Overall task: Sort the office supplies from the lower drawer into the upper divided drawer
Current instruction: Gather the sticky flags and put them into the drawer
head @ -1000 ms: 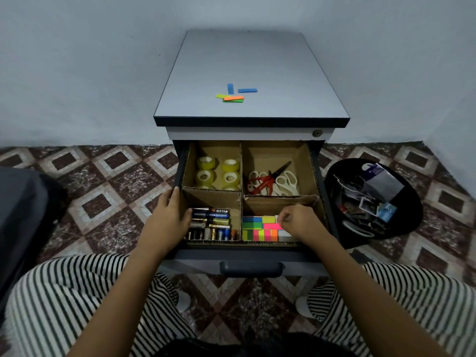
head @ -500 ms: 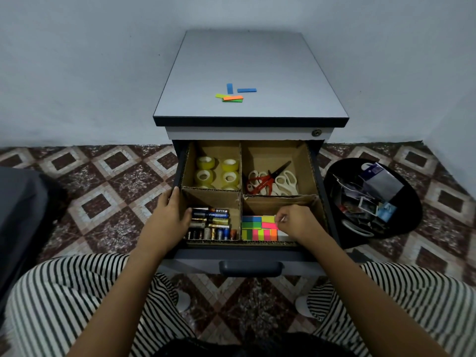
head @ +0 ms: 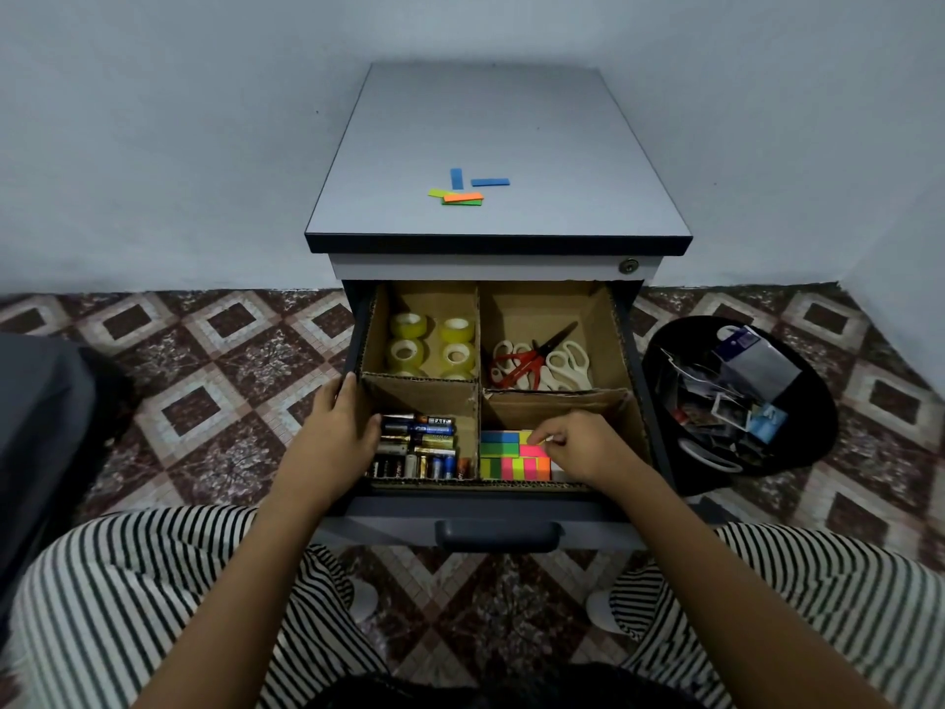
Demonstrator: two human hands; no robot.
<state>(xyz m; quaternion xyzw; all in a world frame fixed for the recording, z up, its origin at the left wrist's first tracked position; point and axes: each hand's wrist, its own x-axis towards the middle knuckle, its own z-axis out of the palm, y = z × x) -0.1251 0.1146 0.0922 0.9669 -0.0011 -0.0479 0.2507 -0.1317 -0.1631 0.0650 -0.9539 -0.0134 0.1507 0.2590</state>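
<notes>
The upper drawer (head: 642,401) is pulled out, split by cardboard dividers into four compartments. Tape rolls (head: 432,342) fill the back left one, scissors (head: 542,363) the back right, batteries (head: 422,445) the front left, coloured sticky notes (head: 509,455) the front right. My left hand (head: 340,434) rests on the drawer's left wall beside the batteries, fingers curled over the edge. My right hand (head: 580,445) sits in the sticky-note compartment, its fingertips pinched on the notes' top right corner. The lower drawer is hidden beneath.
Several loose coloured tabs (head: 463,189) lie on the cabinet's grey top (head: 498,120). A black bin (head: 736,396) with scraps stands on the tiled floor to the right. A dark object (head: 41,427) is at the left. My striped trouser legs frame the drawer handle (head: 498,534).
My right hand has slid slightly left over the sticky notes, fingertips now pinching at them. My left hand stays on the drawer's left wall.
</notes>
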